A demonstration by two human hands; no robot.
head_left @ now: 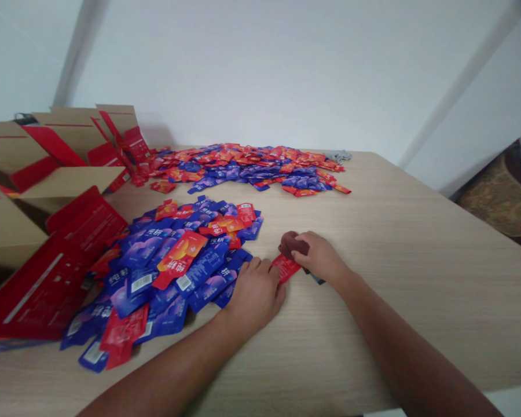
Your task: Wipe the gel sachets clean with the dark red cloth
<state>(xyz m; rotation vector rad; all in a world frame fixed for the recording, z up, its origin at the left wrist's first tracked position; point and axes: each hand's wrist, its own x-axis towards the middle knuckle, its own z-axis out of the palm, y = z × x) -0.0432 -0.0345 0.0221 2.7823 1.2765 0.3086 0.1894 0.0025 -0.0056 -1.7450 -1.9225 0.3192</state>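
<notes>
From my remote post I record the left hand [257,292] palm down, fingers half curled at the near end of a red packet [286,267]; whether it grips the packet I cannot tell. The right hand [323,255] has thumb and fingers closed on a brown cloth [292,243], bunched over the packet's far end, between the hands. A dark piece [318,279] shows beneath the right hand, mostly covered.

Risks, in my judgement: the loose heap of packets [173,263], just beside the left hand's outer side, could slide if that wrist swings outward. The cloth could drag the packet askew if the left fingers hold it only lightly. The dark piece, being covered, could be pulled along unnoticed.
</notes>
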